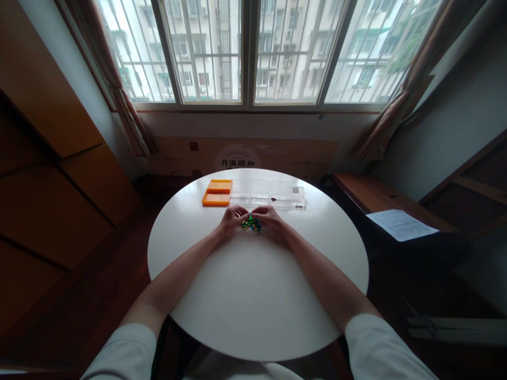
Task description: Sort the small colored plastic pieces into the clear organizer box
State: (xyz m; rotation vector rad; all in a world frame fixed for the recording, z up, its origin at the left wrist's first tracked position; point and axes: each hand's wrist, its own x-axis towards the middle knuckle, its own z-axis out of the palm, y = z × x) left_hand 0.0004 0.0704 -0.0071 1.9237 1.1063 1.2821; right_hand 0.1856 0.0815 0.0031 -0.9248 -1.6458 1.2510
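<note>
A small heap of green, blue and yellow pieces [251,224] lies on the round white table [257,295]. My left hand [233,218] rests at the heap's left side with its fingers curled over the pieces. At the right side my right hand [270,217] does the same, fingertips pinched towards the heap. What the fingers hold is too small to make out. Just beyond the hands stands a clear box with several compartments [269,193], and an orange lid [217,192] lies at its left end.
A barred window with curtains fills the wall beyond the table. A wooden cabinet stands at the left. At the right is a low wooden bench [372,198] with a sheet of paper [401,224] on it.
</note>
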